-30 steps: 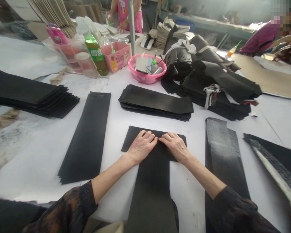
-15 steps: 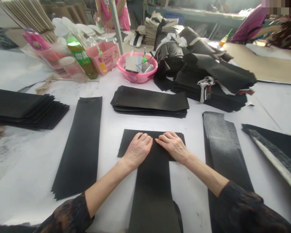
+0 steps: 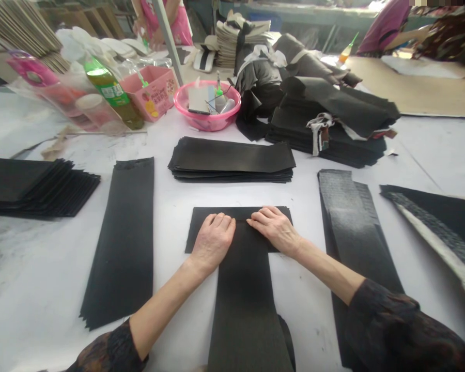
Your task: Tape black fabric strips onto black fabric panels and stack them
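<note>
A long black strip (image 3: 244, 299) of sheet material, leather-like, runs from the near edge of the view up to my hands. Its far end lies over a black rectangular piece (image 3: 199, 227) set crosswise on the white table. My left hand (image 3: 213, 240) has its fingers closed at the left corner of the strip's far end. At the right corner, my right hand (image 3: 273, 230) pinches the same end, thumb and fingers together. Between the two hands a thin edge line of the strip shows. My palms and thumb tips are mostly hidden.
Black stacks lie beyond (image 3: 232, 157), to the left (image 3: 126, 237) and to the right (image 3: 356, 232). Farther back stand a pink basin (image 3: 207, 121), a pink box (image 3: 151, 95), a green-labelled bottle (image 3: 110, 90) and heaped black material (image 3: 329, 119). Other people work behind.
My left hand has shifted slightly left, widening the gap between my hands along the strip's end. The whole view has also shifted a little.
</note>
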